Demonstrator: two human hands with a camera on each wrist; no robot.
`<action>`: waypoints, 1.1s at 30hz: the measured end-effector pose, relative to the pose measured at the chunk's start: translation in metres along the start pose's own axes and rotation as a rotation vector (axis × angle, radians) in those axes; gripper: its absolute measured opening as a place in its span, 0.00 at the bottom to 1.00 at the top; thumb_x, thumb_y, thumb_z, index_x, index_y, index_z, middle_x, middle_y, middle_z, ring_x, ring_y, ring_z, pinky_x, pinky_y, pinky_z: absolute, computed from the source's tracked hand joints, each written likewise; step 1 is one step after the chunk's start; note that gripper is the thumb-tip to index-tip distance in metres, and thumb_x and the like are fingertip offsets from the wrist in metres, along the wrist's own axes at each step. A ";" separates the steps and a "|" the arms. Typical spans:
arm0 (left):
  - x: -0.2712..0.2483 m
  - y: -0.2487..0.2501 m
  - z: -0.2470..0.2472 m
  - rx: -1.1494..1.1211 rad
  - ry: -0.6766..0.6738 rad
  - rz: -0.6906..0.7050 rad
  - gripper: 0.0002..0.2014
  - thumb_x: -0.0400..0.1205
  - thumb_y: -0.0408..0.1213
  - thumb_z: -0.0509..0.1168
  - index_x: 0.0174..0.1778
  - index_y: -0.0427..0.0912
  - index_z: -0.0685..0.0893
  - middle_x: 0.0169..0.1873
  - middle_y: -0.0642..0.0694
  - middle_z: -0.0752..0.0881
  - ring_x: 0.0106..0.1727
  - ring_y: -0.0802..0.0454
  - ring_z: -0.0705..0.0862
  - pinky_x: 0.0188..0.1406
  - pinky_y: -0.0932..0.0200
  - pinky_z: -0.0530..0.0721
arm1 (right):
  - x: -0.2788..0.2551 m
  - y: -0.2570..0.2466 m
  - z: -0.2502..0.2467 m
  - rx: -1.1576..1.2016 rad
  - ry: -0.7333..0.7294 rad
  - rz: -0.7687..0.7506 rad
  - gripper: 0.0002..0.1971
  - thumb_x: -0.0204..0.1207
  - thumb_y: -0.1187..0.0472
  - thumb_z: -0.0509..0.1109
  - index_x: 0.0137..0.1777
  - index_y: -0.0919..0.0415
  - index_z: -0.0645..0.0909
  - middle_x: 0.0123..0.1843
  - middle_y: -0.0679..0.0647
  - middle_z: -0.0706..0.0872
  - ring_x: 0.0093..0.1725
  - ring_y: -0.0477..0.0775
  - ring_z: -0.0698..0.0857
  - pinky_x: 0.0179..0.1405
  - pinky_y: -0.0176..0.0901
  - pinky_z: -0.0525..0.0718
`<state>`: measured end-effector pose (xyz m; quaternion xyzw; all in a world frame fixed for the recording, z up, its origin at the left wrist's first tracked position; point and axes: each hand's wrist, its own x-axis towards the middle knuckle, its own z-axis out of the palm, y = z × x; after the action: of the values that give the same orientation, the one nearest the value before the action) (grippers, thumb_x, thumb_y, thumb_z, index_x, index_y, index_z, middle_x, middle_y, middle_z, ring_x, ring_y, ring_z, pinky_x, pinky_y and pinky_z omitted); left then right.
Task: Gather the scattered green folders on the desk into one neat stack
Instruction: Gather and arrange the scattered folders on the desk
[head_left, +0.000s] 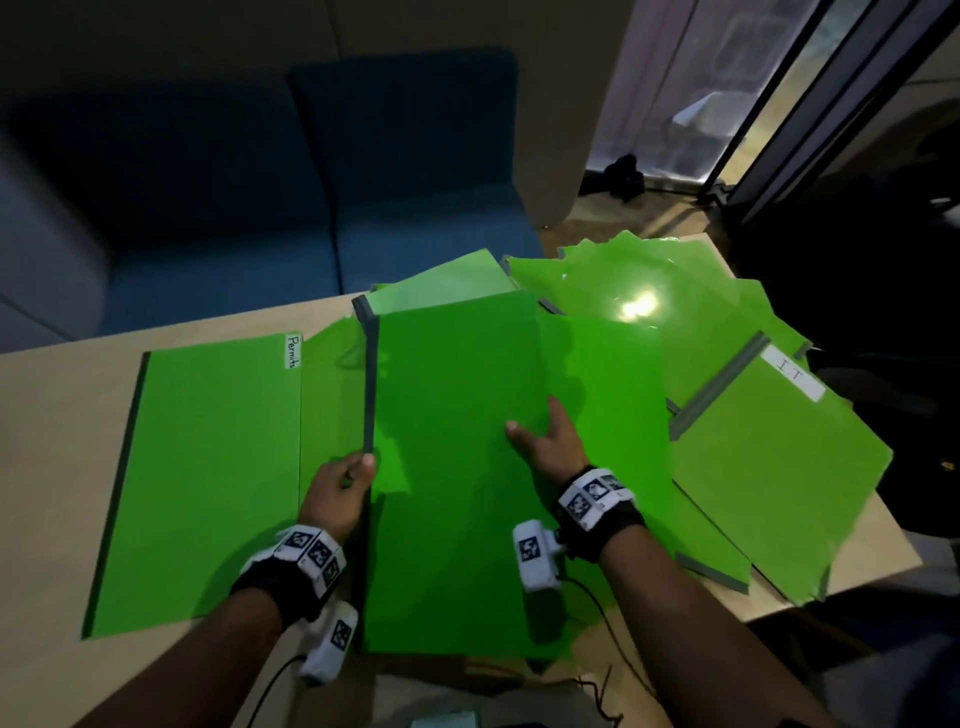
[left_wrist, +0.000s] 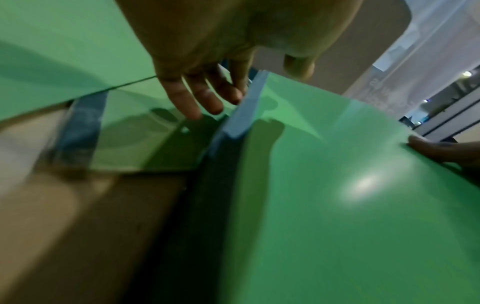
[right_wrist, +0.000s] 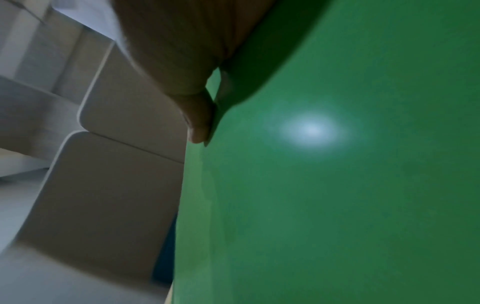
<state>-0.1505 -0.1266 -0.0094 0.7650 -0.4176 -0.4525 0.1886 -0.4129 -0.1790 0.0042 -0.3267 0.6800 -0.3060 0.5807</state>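
Both hands hold one green folder (head_left: 457, 384) with a grey spine, tilted up above the desk's middle. My left hand (head_left: 353, 473) grips the near end of its spine; in the left wrist view the fingers (left_wrist: 207, 98) curl beside the spine (left_wrist: 241, 115). My right hand (head_left: 540, 436) pinches its right edge, thumb (right_wrist: 197, 123) on the green face (right_wrist: 337, 185). A folder labelled "Permits" (head_left: 208, 478) lies flat on the left. Another folder (head_left: 467, 582) lies under the held one. A loose pile (head_left: 623, 291) and a folder labelled "I.T" (head_left: 769, 467) spread to the right.
The light wooden desk (head_left: 57, 467) shows bare wood on the left. A blue sofa (head_left: 260, 208) stands behind it. Cables (head_left: 597, 686) trail over the near edge. On the right the folders overhang the desk's edge (head_left: 883, 551), with glass doors (head_left: 779, 104) beyond.
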 end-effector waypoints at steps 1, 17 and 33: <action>0.002 0.005 -0.001 -0.053 0.015 -0.015 0.27 0.85 0.59 0.51 0.69 0.44 0.79 0.69 0.40 0.80 0.71 0.38 0.77 0.69 0.43 0.72 | 0.002 -0.006 -0.012 -0.011 0.037 -0.032 0.45 0.76 0.58 0.76 0.86 0.56 0.51 0.86 0.59 0.57 0.83 0.61 0.61 0.77 0.54 0.64; 0.020 0.092 0.105 0.401 0.045 0.189 0.34 0.73 0.56 0.73 0.70 0.43 0.73 0.69 0.44 0.70 0.71 0.43 0.72 0.72 0.48 0.74 | 0.022 -0.027 -0.209 0.043 0.451 -0.062 0.45 0.77 0.56 0.73 0.86 0.56 0.48 0.86 0.64 0.55 0.79 0.69 0.67 0.75 0.69 0.66; 0.039 0.118 0.149 0.408 -0.134 -0.170 0.23 0.81 0.53 0.62 0.56 0.35 0.87 0.60 0.35 0.84 0.60 0.35 0.83 0.62 0.45 0.82 | 0.045 0.021 -0.196 0.125 0.494 0.043 0.46 0.76 0.55 0.76 0.86 0.57 0.50 0.86 0.61 0.57 0.82 0.66 0.64 0.78 0.68 0.64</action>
<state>-0.3229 -0.2135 -0.0289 0.7880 -0.4462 -0.4226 -0.0367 -0.6141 -0.1955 -0.0115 -0.1908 0.7878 -0.4054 0.4226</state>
